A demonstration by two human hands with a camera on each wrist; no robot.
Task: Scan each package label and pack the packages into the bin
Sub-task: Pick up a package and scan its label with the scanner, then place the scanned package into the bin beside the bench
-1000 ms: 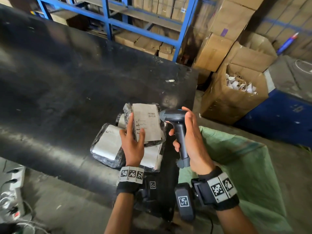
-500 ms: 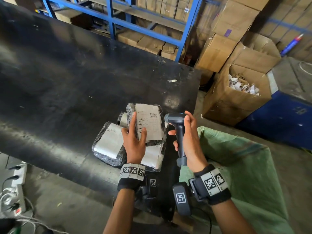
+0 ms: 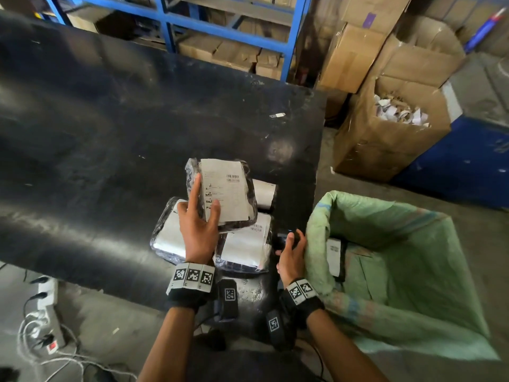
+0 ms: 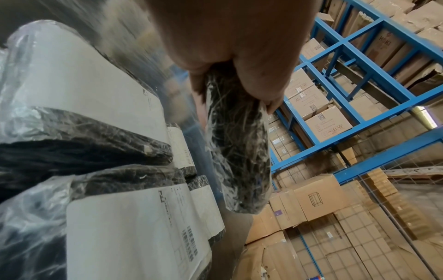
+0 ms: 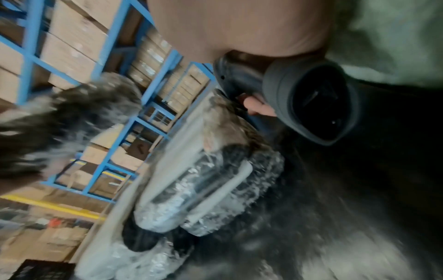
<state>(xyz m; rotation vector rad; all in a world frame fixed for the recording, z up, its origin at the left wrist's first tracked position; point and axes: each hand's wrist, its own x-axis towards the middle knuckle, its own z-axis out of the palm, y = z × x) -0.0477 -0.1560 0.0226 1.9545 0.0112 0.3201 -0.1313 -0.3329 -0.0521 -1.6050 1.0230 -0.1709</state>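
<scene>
My left hand grips a plastic-wrapped dark package with a white label facing up, held above several similar packages on the black table. In the left wrist view the thumb pinches the held package by its edge. My right hand holds the dark barcode scanner low at the table's right edge, against the green sack's rim; the scanner head shows large in the right wrist view. The green sack bin stands to the right, with one labelled package inside.
An open cardboard box of paper scraps stands beyond the sack, with a blue container beside it. Blue shelving with cartons runs behind the table. A power strip and cables lie on the floor at lower left.
My right hand has lowered the scanner from beside the label down to the table's right edge. The left hand keeps hold of the package, now slightly further forward.
</scene>
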